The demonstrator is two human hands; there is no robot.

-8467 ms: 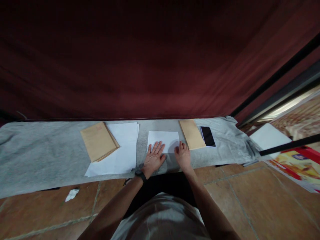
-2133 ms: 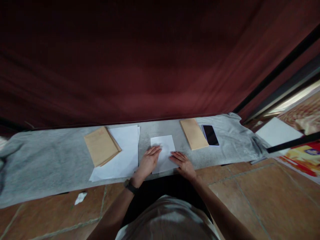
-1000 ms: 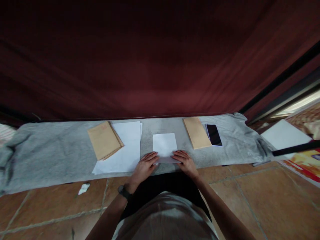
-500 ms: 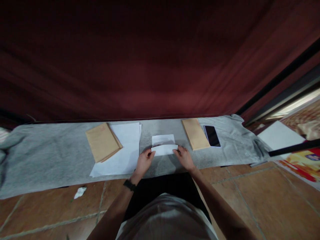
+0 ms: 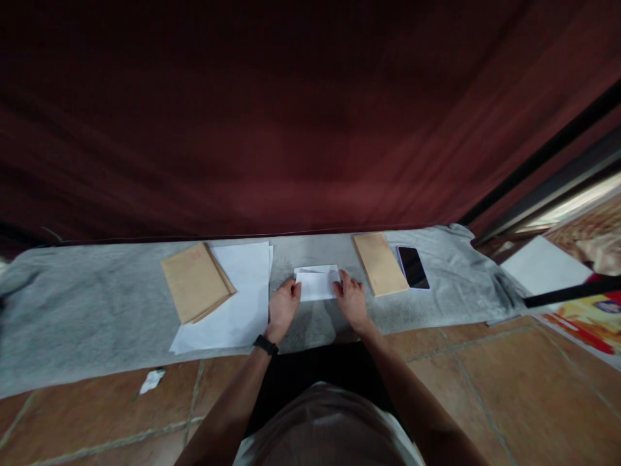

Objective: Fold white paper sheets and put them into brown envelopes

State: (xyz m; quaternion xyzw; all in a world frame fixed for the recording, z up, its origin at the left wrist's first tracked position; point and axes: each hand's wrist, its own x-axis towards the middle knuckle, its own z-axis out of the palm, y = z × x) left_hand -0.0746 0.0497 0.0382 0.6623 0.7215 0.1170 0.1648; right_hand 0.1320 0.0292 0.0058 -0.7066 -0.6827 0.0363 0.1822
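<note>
A folded white sheet of paper (image 5: 316,283) lies on the grey cloth (image 5: 97,304) straight ahead of me. My left hand (image 5: 283,305) pinches its left edge, fingers curled. At the sheet's right edge, my right hand (image 5: 350,298) grips it, with fingertips pressing on the fold. A black watch (image 5: 265,345) is on my left wrist.
A stack of brown envelopes (image 5: 194,282) rests on loose white sheets (image 5: 240,298) to the left. One brown envelope (image 5: 379,263) and a dark phone (image 5: 414,266) lie to the right. A paper scrap (image 5: 151,380) is on the tiled floor. A dark red curtain hangs behind.
The sheet lay flat under both palms a second ago. Since then both hands lifted its near edge and folded it away from me, so it now lies shorter.
</note>
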